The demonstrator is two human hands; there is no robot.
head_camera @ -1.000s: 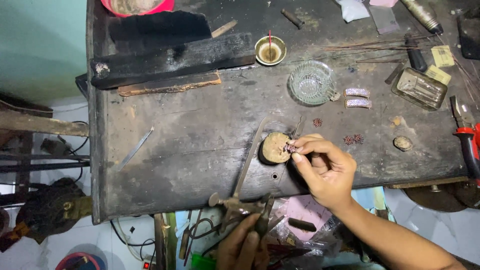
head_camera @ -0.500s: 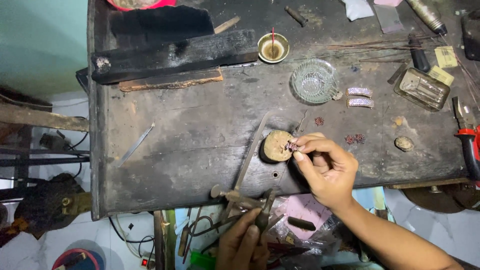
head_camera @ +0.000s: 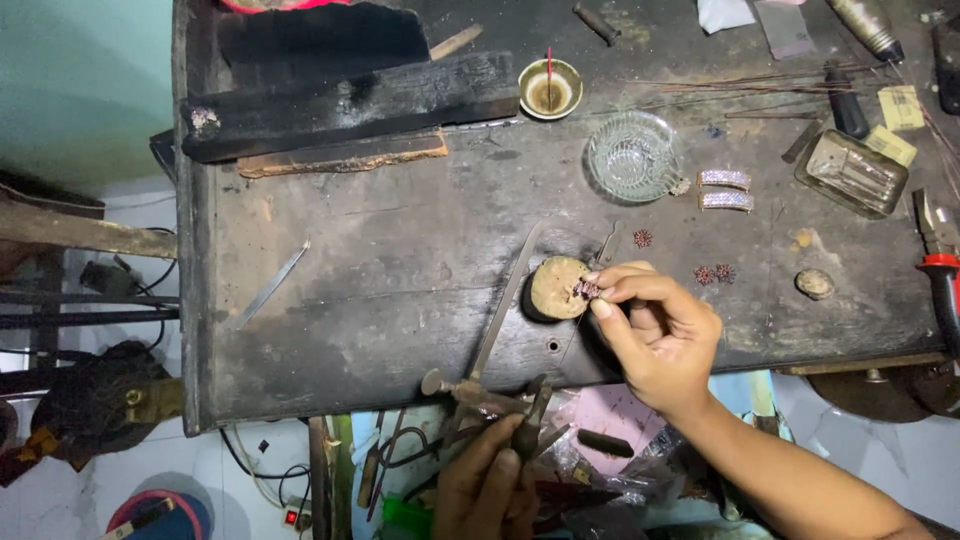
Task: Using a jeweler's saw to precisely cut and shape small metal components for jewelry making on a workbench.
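My right hand (head_camera: 655,330) pinches a small pink-stoned ornament (head_camera: 586,290) against a round tan block (head_camera: 555,288) on the dark wooden workbench (head_camera: 380,290). My left hand (head_camera: 487,490) is below the bench's front edge, its fingers closed around a dark-handled tool (head_camera: 528,432) among metal tools (head_camera: 470,392) sticking out under the edge. A long flat metal file (head_camera: 505,300) lies on the bench just left of the block.
A glass dish (head_camera: 630,155), a small brass bowl (head_camera: 550,90), two jewelled bars (head_camera: 726,190), small red ornaments (head_camera: 714,273), a clear rectangular tray (head_camera: 850,172) and red-handled pliers (head_camera: 942,275) lie to the right. A charred black block (head_camera: 350,100) lies at the back left.
My right hand stays on the ornament at the block. My left hand has shifted slightly among the tools below the bench edge.
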